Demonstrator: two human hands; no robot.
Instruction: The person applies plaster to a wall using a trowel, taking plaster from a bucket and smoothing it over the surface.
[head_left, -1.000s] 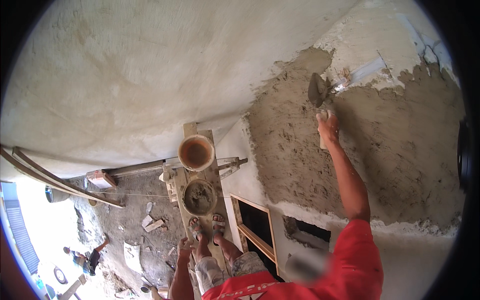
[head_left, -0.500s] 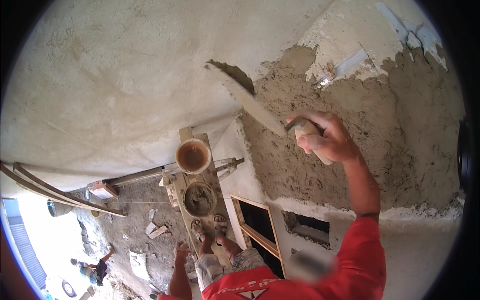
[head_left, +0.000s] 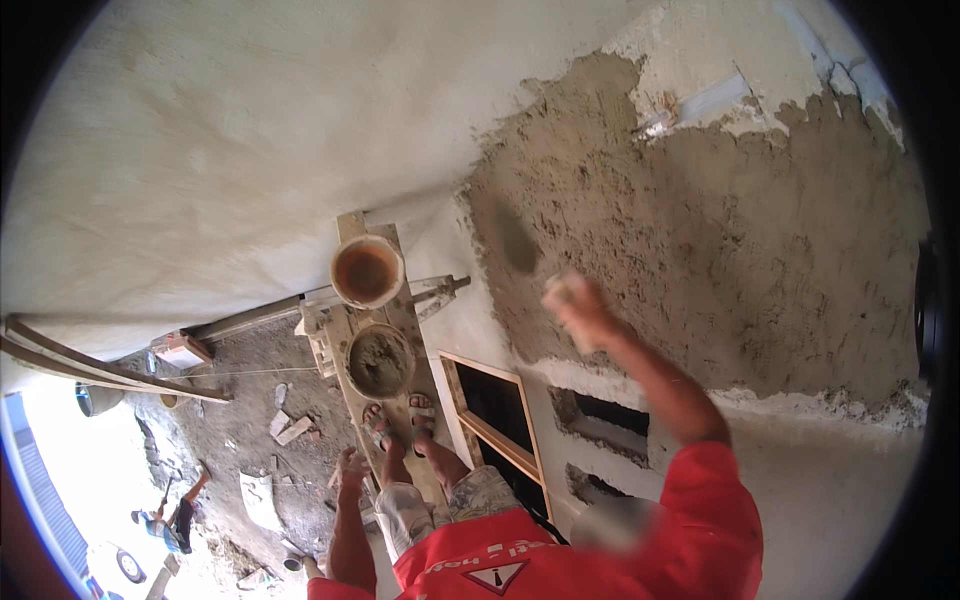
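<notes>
My right hand (head_left: 582, 310) is wrapped round the pale handle of a trowel, smeared by motion, in front of the wet mortar (head_left: 690, 240) on the wall. A dark blurred patch (head_left: 515, 243) beside it is probably the trowel blade, near the mortar's left edge. My left hand (head_left: 350, 466) hangs low beside the plank, holding nothing that I can see, its fingers loosely apart. On the plank stand a bucket of grey mortar (head_left: 380, 362) and a bucket with a reddish-brown inside (head_left: 366, 272).
My sandalled feet (head_left: 398, 424) stand on a narrow wooden plank (head_left: 425, 452) high above the ground. A wood-framed opening (head_left: 497, 425) and a rectangular wall recess (head_left: 600, 425) lie to the right. Rubble (head_left: 290, 428) and a person (head_left: 172, 520) are below at left.
My right hand has swung left and slightly down with the trowel, across the mortared wall. The dark mortar seen along the blade no longer shows clearly. My left hand has risen slightly.
</notes>
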